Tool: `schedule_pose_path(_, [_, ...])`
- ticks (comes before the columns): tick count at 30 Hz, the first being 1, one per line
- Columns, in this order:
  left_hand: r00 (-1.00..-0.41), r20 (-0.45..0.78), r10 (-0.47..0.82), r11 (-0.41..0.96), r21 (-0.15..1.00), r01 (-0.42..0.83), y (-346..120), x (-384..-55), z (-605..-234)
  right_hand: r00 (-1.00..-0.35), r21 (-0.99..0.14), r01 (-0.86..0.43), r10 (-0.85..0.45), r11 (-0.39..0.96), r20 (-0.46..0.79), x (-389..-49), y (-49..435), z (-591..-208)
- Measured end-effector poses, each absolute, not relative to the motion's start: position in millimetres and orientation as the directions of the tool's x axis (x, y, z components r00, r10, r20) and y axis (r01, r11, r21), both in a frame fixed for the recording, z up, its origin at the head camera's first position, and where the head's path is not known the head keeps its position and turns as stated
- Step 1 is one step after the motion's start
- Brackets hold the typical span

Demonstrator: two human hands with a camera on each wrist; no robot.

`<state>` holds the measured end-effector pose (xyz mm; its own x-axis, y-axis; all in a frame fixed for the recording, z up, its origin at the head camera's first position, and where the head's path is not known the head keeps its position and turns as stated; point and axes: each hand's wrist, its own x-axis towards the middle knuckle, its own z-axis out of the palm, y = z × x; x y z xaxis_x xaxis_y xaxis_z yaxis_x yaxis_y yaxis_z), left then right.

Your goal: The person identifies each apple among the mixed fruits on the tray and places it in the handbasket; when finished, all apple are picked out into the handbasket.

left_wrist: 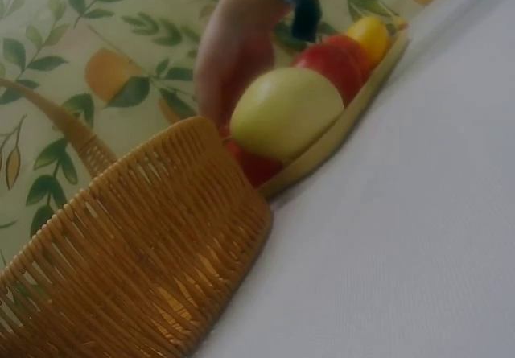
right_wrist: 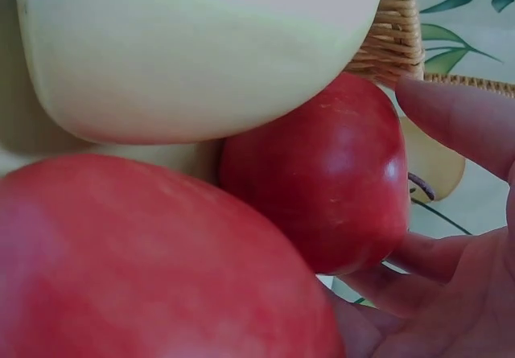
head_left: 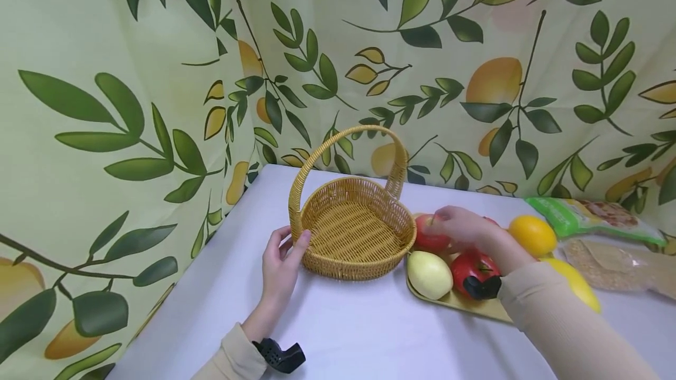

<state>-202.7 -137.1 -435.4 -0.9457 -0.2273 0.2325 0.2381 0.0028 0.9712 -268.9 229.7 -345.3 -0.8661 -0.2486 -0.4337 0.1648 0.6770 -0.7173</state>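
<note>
My left hand [head_left: 282, 260] grips the left side of a wicker basket [head_left: 348, 265], its thumb at the rim beside the foot of the arched handle. No item lies in the basket. To its right, my right hand [head_left: 467, 226] reaches over a shallow tray [head_left: 488, 308] of fruit. Its thumb and fingers curl round a red apple [right_wrist: 322, 173] close to the basket wall, as the right wrist view shows. A pale yellow-green pear [head_left: 430, 275] sits at the tray's near left corner. Beside it is a larger red fruit [head_left: 470, 268], partly under the wrist strap.
An orange [head_left: 532, 235] and a yellow fruit [head_left: 575, 283] are at the tray's right, partly behind the forearm. Farther right lie a green food packet [head_left: 586, 216] and a clear bag of grains [head_left: 602, 263]. Leaf-patterned cloth [head_left: 422, 63] hangs behind the white table [head_left: 369, 333].
</note>
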Motion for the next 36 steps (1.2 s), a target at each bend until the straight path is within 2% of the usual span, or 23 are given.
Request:
schedule_pose_path(12, [-0.936, 0.259, -0.238, 0.076, 0.966, 0.247, -139, -204, -441, -0.827, -0.654, 0.222, -0.216, 0.723, -0.519, -277, 230, -344])
schedule_pose_path(23, [-0.937, 0.275, -0.218, 0.075, 0.961, 0.265, -130, -203, -447, -0.828, -0.646, 0.187, -0.236, 0.740, -0.509, -279, 240, -353])
schedule_pose_path(36, [-0.923, 0.311, -0.228, 0.141, 0.948, 0.285, -137, -205, -441, -0.836, -0.599, 0.174, -0.204, 0.782, -0.510, -284, 230, -348])
